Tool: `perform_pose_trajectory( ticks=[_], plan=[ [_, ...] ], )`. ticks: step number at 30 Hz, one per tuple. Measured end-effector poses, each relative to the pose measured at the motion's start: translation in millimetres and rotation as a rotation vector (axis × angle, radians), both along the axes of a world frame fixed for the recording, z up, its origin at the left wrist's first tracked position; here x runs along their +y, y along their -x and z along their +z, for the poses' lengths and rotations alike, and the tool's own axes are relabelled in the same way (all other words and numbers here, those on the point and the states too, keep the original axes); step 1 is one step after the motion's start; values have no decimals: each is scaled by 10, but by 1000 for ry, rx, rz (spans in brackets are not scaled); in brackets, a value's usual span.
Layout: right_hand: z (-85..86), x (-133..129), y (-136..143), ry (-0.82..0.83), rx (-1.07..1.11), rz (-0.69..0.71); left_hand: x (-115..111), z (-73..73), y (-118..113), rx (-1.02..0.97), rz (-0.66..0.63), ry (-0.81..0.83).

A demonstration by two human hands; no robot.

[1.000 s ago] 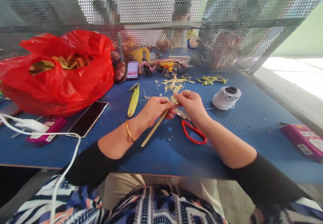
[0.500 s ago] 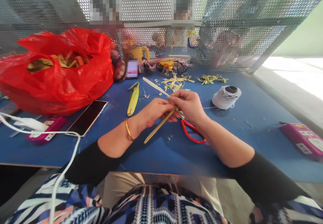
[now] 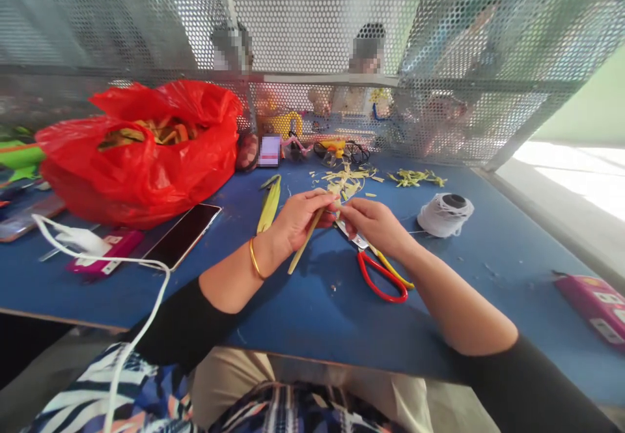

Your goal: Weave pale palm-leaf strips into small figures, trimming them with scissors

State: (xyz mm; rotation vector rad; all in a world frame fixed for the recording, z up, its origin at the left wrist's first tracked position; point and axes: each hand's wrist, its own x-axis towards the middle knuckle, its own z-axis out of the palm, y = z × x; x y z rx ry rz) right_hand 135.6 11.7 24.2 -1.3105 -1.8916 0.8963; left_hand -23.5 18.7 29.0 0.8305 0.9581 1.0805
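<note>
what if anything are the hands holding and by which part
The left hand holds a pale, narrow strip away from its free near end. The right hand is close by; whether it grips the strip too is unclear.

The left hand (image 3: 301,219) hides part of the pale strip (image 3: 303,249); the view's right edge crops a purple box (image 3: 593,304).

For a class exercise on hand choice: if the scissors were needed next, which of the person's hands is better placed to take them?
Probably the right hand: it is beside the scissors, nearer their handles. The left hand is farther off, holding a pale strip.
</note>
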Motion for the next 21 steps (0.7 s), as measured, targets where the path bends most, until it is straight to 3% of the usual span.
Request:
perform_pose_trajectory(
  ticks=[5, 11, 19, 21],
  plan=[
    [-27, -32, 51, -48, 54, -44, 7, -71, -25, 70, 70, -106],
    [-53, 29, 64, -7, 304, -118, -8, -58, -30, 25, -16, -62],
    [-29, 6, 91, -11, 404, -212, -100, -79, -114, 172, -149, -178],
    [7, 14, 68, -55, 406, -254, -97, -83, -101, 250, -75, -223]
  ],
)
